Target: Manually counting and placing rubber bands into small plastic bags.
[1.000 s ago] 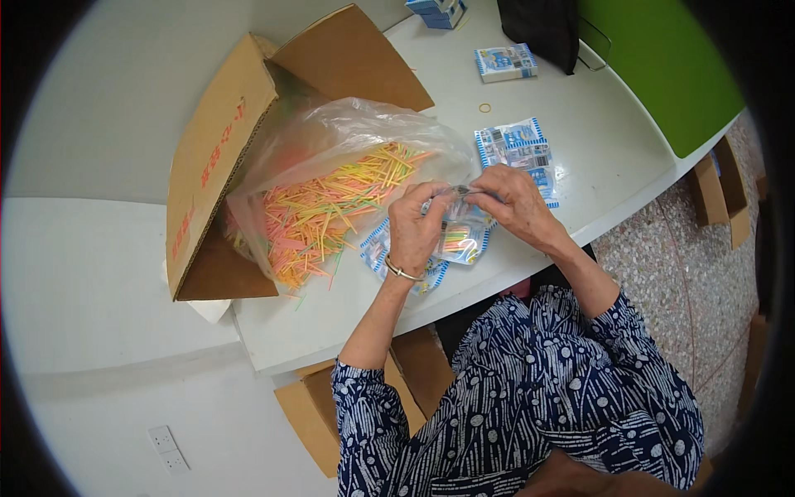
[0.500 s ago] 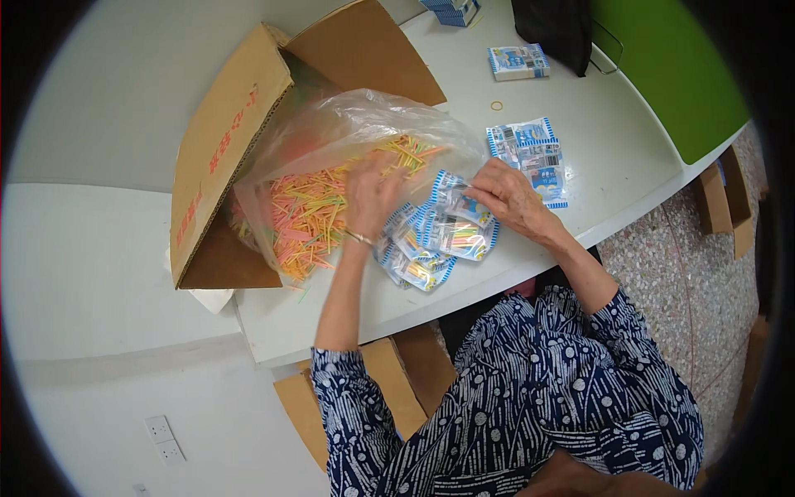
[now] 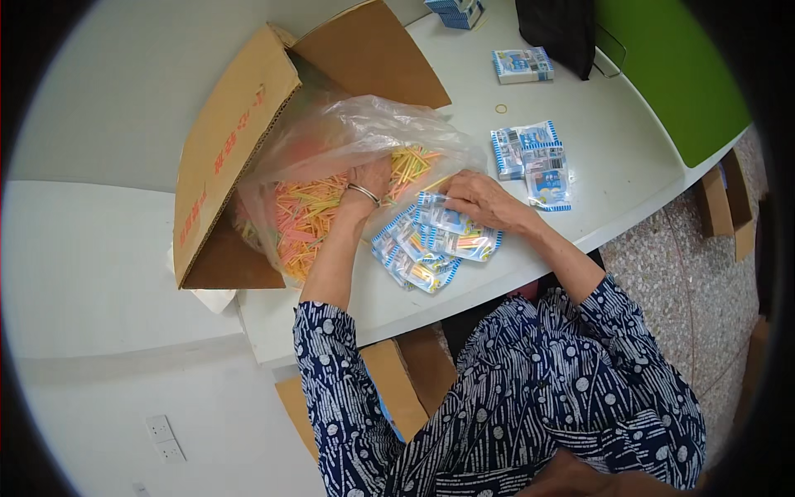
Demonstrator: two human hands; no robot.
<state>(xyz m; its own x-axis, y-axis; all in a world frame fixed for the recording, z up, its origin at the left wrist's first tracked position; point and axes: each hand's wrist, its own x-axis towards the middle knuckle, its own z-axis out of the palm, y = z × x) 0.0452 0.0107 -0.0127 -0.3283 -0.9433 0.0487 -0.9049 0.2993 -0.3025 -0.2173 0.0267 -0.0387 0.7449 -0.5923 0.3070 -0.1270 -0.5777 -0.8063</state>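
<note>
Pastel-coloured thin sticks [image 3: 300,222] lie in a clear plastic bag [image 3: 364,112], spread from the mouth of a cardboard box [image 3: 236,157]; the box seems laid on its side, probably so that the sticks are easy to reach. The left hand [image 3: 370,177] is down among them, its fingertips buried, so I cannot tell whether it grips any. The right hand [image 3: 483,199] bends its fingers over the top of the blue-edged transparent packets [image 3: 424,272], maybe to steady them; whether it pinches the film is unclear. The box hides the bag's deeper part, and the packets partly cover one another.
</note>
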